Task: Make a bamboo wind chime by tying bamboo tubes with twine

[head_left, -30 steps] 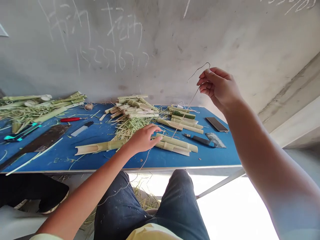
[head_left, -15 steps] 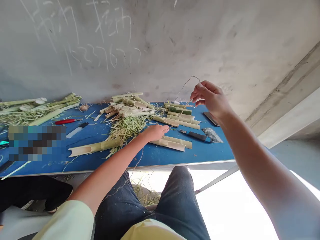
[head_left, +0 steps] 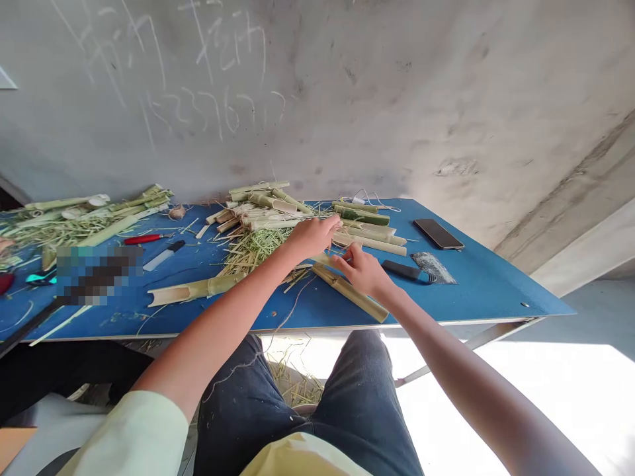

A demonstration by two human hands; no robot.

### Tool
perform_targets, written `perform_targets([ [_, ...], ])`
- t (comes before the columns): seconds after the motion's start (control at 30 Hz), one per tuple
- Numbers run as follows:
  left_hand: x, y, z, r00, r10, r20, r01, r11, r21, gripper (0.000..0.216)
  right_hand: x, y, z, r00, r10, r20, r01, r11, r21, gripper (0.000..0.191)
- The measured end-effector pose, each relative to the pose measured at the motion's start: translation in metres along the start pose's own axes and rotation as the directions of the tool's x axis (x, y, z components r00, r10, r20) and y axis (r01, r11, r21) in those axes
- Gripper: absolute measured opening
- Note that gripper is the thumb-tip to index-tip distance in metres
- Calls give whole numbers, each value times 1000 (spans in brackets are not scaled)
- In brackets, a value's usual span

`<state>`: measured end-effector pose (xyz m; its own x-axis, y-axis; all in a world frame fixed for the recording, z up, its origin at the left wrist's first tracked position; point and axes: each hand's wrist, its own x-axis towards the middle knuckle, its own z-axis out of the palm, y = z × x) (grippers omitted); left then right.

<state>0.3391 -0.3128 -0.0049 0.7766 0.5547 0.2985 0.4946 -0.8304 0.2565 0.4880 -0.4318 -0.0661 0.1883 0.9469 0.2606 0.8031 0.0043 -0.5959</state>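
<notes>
I sit at a blue table (head_left: 471, 291) strewn with cut bamboo. My left hand (head_left: 312, 237) reaches over a heap of thin bamboo slivers (head_left: 253, 250), its fingers curled closed on something I cannot make out. My right hand (head_left: 364, 271) rests low on a split bamboo piece (head_left: 354, 297) that lies slantwise near the front edge. Its thumb and fingers are pinched together, apparently on a thin string (head_left: 292, 309). The string trails from between the hands over the table edge to my lap. More split bamboo lengths (head_left: 364, 231) lie just behind both hands.
A black phone (head_left: 439, 233) lies at the right rear. A dark-handled knife (head_left: 407, 271) and a grey sheet (head_left: 430, 268) lie right of my right hand. A long bamboo half (head_left: 193, 289), a red-handled tool (head_left: 141, 238) and bamboo stalks (head_left: 74, 218) lie left. A chalk-marked wall stands behind.
My right hand has come down from head height, where it held the string up, to the bamboo on the table. My left hand has slid a little further back.
</notes>
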Motion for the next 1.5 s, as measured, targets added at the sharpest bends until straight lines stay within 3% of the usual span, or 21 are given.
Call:
perform_targets([
  [0.17,-1,-4,-6,1000,-3,-18,3,999,-52,30,2,15,6,999,-3,34,2,999,53,33],
  [0.3,-6,-13,-8,1000,-6,-22,3,994,-112,30,4,23,-3,1000,-10,-21,12,992,124,40],
  [0.47,-12,-18,-10,1000,-1,-16,-2,982,-191,36,14,14,-51,978,-14,-207,72,959,274,52],
  [0.6,-13,-8,-14,999,38,-11,-40,969,-245,36,20,4,-90,948,-12,-319,124,934,335,52],
  [0.7,-12,7,-18,997,77,-21,-79,961,-266,36,14,2,-78,984,-69,-164,104,970,218,50],
  [0.8,-12,18,-22,994,100,-35,-106,956,-274,33,6,6,-36,995,-84,62,77,992,96,49],
  [0.93,-13,18,-25,992,111,-54,-121,951,-283,29,7,14,0,986,-57,157,55,998,16,40],
  [1.03,-14,5,-28,992,97,-83,-117,948,-297,30,13,15,-9,984,-58,171,63,998,-26,39],
  [1.23,-22,-28,-40,990,97,-104,-129,922,-366,36,15,5,-53,988,-56,145,77,986,-147,37],
  [1.5,-40,-37,-62,995,44,-89,-74,926,-371,38,10,-4,-70,990,-64,122,86,980,-178,38],
])
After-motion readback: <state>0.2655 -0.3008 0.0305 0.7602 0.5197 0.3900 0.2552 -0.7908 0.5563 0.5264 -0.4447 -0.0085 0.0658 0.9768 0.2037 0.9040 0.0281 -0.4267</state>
